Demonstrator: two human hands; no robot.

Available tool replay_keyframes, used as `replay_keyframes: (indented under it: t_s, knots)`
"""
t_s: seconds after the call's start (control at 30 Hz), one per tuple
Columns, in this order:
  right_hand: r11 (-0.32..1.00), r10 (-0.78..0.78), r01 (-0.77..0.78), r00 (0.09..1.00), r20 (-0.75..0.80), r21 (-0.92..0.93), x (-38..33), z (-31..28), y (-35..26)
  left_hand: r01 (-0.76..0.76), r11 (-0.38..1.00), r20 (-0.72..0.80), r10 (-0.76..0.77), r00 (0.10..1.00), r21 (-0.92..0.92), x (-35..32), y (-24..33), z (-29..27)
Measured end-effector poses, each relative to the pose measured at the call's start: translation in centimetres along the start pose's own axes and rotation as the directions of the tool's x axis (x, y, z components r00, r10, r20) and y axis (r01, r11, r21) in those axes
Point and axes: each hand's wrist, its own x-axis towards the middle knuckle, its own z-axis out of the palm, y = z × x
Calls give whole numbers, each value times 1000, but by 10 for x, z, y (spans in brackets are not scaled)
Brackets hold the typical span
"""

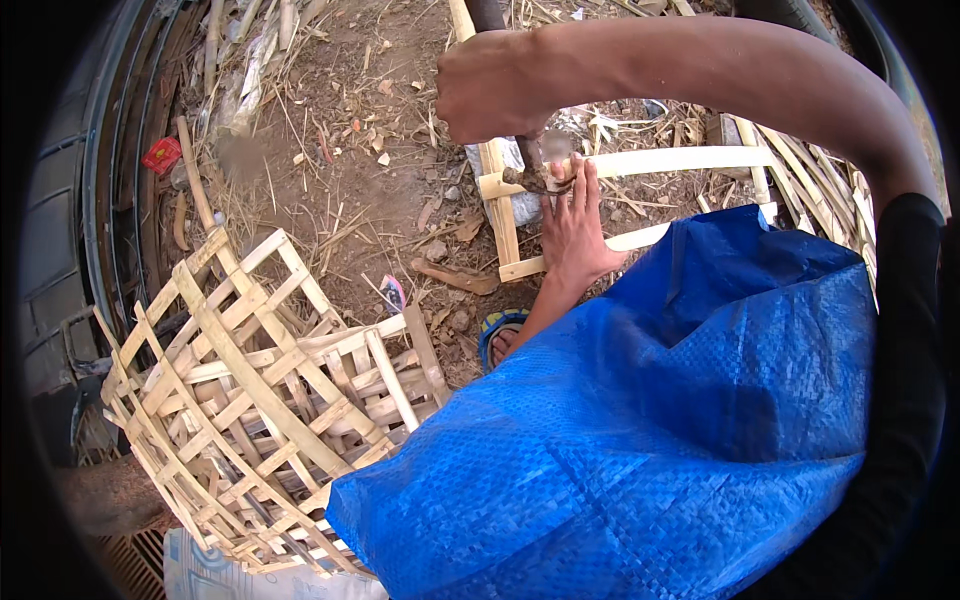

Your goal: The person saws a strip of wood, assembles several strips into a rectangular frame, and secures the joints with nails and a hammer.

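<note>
From the right, my right arm in a black sleeve bends across the top. My right hand [495,88] is closed in a fist around a dark, rod-like tool [486,14], which shows above and below the fist; its exact kind is unclear. Just below it, my left hand [574,235] lies with fingers stretched forward, its fingertips touching a pale bamboo strip [680,160]. That strip belongs to a flat bamboo frame [504,235] on the ground. What lies right at the fingertips is small and partly blurred.
A woven bamboo basket [265,375] sits at the lower left. Blue woven plastic sheeting [620,440] covers my lap. My foot in a blue and yellow sandal [500,335] shows beside it. More bamboo strips [820,195] lie at right, and a red wrapper [162,155] at left.
</note>
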Motion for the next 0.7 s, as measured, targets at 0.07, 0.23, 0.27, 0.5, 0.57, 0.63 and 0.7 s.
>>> replay_keyframes:
  t_s: [0.07,0.23,0.27,0.5,0.57,0.63,0.7]
  knots:
    - [1000,0,0,1000,29,-7,1,-2,-2,2,1000,7,-2,1000,10,0,-2,0]
    - [987,81,-92,993,83,133,-15,-5,-6,-44,999,-90,41,995,-29,0,-6,3]
    - [990,77,-81,996,45,116,-20,0,-6,-50,998,-95,46,994,-49,0,-3,3]
    - [987,70,-68,997,-11,148,-22,11,-10,-59,995,-117,49,992,-84,-1,-6,3]
    - [993,67,-64,997,-30,96,-20,16,-12,-57,991,-119,42,992,-125,0,-3,3]
    - [996,58,-55,998,-40,67,-18,17,-11,-52,997,-107,45,993,-61,1,-3,2]
    - [997,43,-40,998,-41,62,-17,12,-8,-50,996,-102,43,994,-73,1,-5,4]
